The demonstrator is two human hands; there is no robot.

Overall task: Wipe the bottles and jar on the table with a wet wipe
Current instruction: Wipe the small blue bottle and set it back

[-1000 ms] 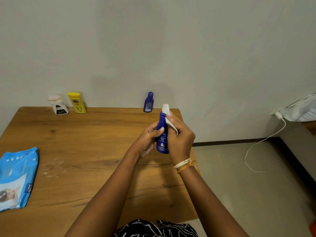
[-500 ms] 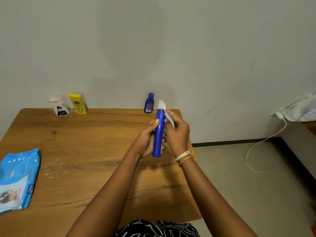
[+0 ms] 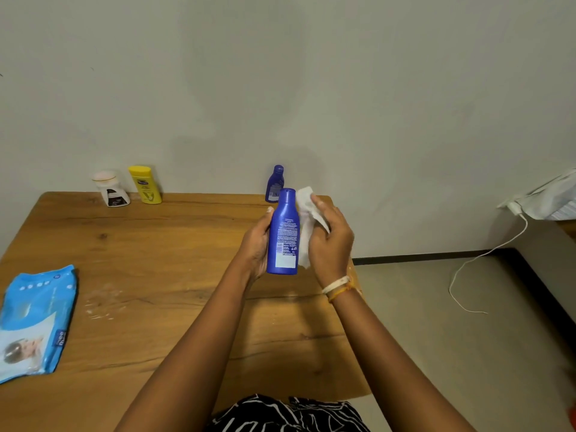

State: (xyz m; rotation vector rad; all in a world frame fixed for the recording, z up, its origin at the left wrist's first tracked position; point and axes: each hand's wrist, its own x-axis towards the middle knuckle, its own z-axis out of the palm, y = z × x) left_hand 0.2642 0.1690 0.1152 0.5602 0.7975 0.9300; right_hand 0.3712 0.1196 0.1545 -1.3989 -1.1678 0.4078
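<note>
L hand (image 3: 256,244) grips blue lotion bottle (image 3: 283,235) upright above wooden table (image 3: 149,275); R hand (image 3: 330,241) holds white wet wipe (image 3: 307,219) against its side. Small blue bottle (image 3: 275,183), yellow bottle (image 3: 145,184), white jar (image 3: 109,188) at far edge; wipes pack (image 3: 31,322) at left.

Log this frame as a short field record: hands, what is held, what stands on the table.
left hand: grips blue bottle, upright, back label facing camera
right hand: holds wet wipe beside the bottle
table far edge: white jar, yellow bottle, small blue bottle
table left: blue wipes pack
</note>
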